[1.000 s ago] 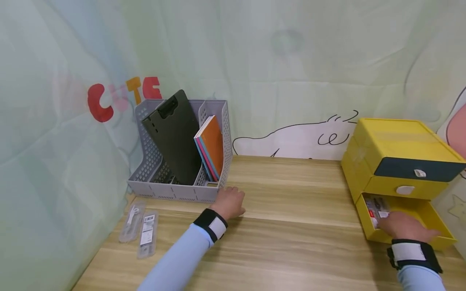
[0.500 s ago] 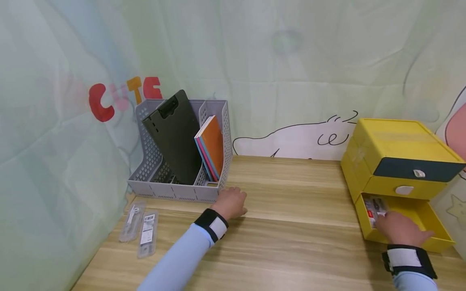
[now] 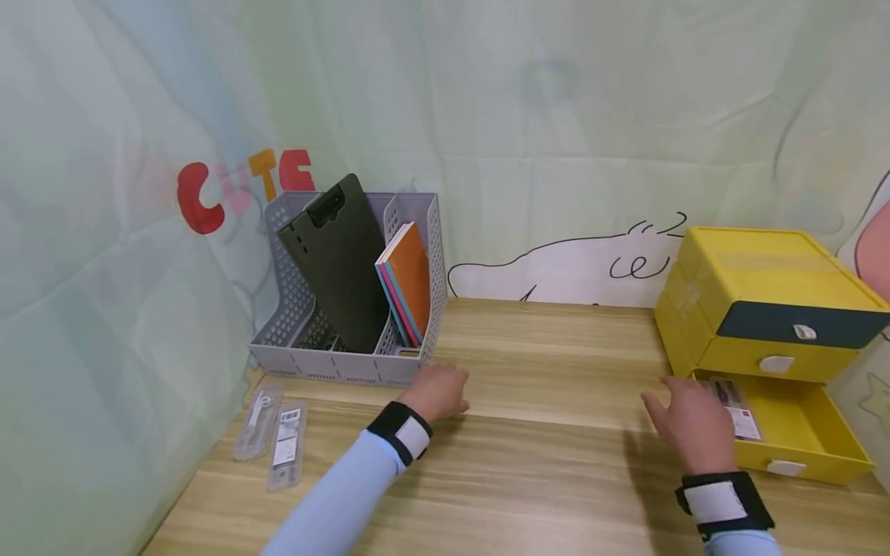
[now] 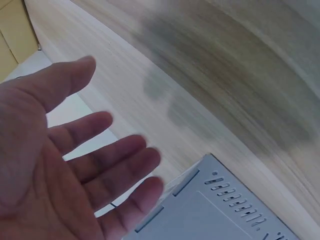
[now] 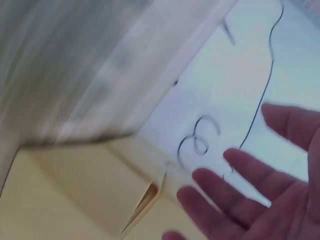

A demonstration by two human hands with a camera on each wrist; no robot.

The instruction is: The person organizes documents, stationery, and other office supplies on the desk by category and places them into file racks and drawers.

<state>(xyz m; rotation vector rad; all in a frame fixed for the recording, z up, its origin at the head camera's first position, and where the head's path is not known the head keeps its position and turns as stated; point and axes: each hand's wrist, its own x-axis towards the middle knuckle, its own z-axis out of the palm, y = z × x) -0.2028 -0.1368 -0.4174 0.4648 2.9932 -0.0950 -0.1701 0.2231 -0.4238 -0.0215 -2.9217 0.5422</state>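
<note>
Pulled back from the open bottom drawer [image 3: 799,421] of the yellow drawer unit [image 3: 758,301], the right hand [image 3: 688,421] now hovers over the wooden counter [image 3: 556,463] just left of that drawer, where half a second earlier it reached inside; the left hand [image 3: 439,392] has barely shifted.

Head view: the right hand is spread, fingers loose and apart, holding nothing. A small packet [image 3: 735,401] with a red-and-white label lies in the drawer's left end, just beside the fingertips; whether they touch cannot be told. The left hand rests palm down on the counter at the front right corner of the grey file organiser [image 3: 348,309], fingers relaxed, gripping nothing. A dark clipboard [image 3: 337,262] leans in the organiser's middle slot, and a few notebooks [image 3: 406,282], the front one orange, stand in the slot on its right. Two clear packaged items [image 3: 274,432] lie on the counter to the left of the organiser's front edge. A printed backdrop with red and orange letters hangs behind the organiser.

Left wrist view: the left hand [image 4: 75,165] shows an open palm with fingers [image 4: 120,155] straight and slightly parted, above the counter and the organiser's grey corner [image 4: 220,210].

Right wrist view: blurred, yet the right hand [image 5: 260,200] appears open, fingers apart, with the yellow unit [image 5: 75,200] below it.
</note>
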